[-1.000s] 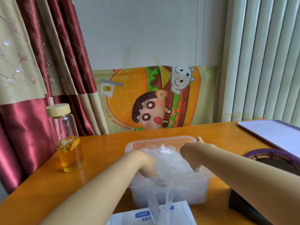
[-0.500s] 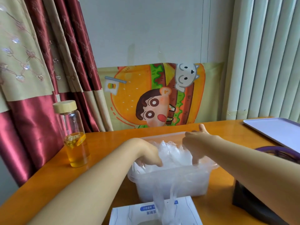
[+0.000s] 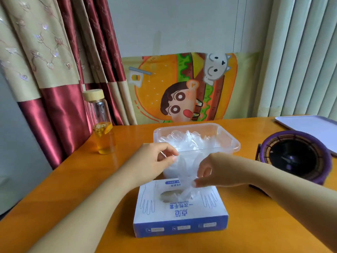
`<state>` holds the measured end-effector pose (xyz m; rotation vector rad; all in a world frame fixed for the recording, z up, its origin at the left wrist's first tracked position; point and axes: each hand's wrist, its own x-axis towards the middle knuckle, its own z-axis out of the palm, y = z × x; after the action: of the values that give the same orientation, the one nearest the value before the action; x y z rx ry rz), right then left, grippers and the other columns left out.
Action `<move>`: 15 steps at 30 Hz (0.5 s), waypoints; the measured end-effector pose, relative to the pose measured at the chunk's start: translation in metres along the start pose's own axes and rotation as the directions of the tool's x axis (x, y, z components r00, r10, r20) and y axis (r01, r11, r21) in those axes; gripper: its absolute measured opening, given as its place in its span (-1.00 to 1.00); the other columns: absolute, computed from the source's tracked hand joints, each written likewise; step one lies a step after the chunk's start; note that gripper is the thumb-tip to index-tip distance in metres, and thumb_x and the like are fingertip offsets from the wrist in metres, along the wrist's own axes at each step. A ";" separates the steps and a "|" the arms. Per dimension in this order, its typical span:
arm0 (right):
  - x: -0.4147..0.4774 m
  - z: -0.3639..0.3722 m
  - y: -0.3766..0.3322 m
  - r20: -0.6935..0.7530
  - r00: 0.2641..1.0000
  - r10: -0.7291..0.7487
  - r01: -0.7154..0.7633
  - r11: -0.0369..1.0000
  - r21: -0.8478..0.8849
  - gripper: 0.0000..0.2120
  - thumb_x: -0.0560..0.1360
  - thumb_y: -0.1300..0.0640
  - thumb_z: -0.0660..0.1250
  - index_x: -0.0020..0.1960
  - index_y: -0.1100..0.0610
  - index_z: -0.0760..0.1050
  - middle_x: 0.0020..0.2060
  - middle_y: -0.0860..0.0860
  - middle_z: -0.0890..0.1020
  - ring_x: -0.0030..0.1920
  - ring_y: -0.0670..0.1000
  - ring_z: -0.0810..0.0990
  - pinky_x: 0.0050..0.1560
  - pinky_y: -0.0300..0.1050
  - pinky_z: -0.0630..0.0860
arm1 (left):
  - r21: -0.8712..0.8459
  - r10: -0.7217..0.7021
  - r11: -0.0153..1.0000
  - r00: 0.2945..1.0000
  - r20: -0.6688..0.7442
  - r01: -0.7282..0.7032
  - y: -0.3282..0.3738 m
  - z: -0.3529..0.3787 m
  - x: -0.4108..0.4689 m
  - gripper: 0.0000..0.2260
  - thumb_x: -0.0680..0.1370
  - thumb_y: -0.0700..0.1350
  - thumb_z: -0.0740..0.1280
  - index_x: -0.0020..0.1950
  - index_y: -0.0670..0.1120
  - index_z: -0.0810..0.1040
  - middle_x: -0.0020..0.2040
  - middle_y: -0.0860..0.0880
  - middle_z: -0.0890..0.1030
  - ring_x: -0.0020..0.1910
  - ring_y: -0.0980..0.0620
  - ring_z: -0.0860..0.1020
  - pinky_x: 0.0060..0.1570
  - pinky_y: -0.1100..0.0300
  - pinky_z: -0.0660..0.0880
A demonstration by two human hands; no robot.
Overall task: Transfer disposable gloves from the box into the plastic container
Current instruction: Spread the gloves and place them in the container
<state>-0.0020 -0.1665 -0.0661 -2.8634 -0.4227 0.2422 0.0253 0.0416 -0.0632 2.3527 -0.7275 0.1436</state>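
Note:
A blue and white glove box [image 3: 180, 214] lies on the orange table near me, its oval slot facing up. A clear disposable glove [image 3: 186, 179] rises out of the slot. My right hand [image 3: 217, 172] pinches it just above the box. My left hand [image 3: 155, 161] pinches its upper edge, a little higher and to the left. Behind the box stands the clear plastic container [image 3: 229, 137], holding a heap of crumpled clear gloves [image 3: 189, 141].
A glass bottle [image 3: 103, 125] with a pale lid and amber liquid stands at the left. A round purple and black device [image 3: 295, 156] sits at the right, with a white tray [image 3: 308, 126] behind it. Curtains, a cartoon poster and blinds line the back wall.
Both hands have come out of the container and back toward me. They now pinch a glove coming out of the box. The view has tilted down, showing the whole box.

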 end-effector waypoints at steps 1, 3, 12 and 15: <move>0.001 0.007 0.000 0.020 1.000 -0.001 0.001 1.000 0.022 -0.55 0.42 -0.25 0.34 0.19 0.01 0.54 0.06 -0.10 0.64 -0.03 -0.09 0.59 0.05 -0.19 0.54 | 0.000 -0.038 0.999 0.999 0.035 0.038 0.000 0.005 -0.005 -0.88 0.53 0.05 0.35 0.06 0.15 0.55 -0.06 0.20 0.58 -0.11 0.26 0.55 -0.12 0.45 0.49; 0.003 0.015 0.001 0.004 1.000 -0.024 0.023 0.995 0.094 -0.54 0.44 -0.18 0.37 0.26 0.01 0.48 0.11 -0.09 0.61 -0.05 -0.14 0.55 -0.02 -0.32 0.47 | -0.010 -0.122 0.992 0.983 0.139 0.125 0.002 0.017 -0.013 -0.62 0.46 0.21 0.37 0.24 0.14 0.49 -0.02 0.19 0.57 -0.07 0.21 0.58 -0.03 0.28 0.55; 0.003 0.023 0.003 -0.063 0.998 -0.011 0.038 0.894 0.446 -0.69 0.45 -0.02 0.42 0.16 0.00 0.49 0.02 -0.11 0.61 0.02 -0.05 0.62 0.03 -0.17 0.59 | -0.191 -0.086 0.980 0.981 -0.175 0.052 0.009 0.026 -0.008 -0.90 0.61 -0.13 0.27 -0.09 -0.02 0.54 -0.22 0.10 0.62 -0.27 0.23 0.59 -0.24 0.37 0.50; 0.002 0.026 0.002 0.034 0.999 -0.024 0.012 0.951 0.309 -0.47 0.40 -0.18 0.42 0.30 -0.05 0.41 0.13 -0.17 0.57 0.08 -0.12 0.57 0.15 -0.15 0.53 | -0.431 -0.139 0.901 0.901 -0.410 -0.058 0.017 0.003 -0.003 -0.87 0.61 -0.13 0.25 -0.10 0.01 0.54 -0.23 0.07 0.63 -0.21 0.21 0.61 -0.13 0.31 0.53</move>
<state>-0.0048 -0.1630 -0.0915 -2.5506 -0.3798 0.3280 0.0132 0.0302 -0.0568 1.8136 -0.4308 0.4266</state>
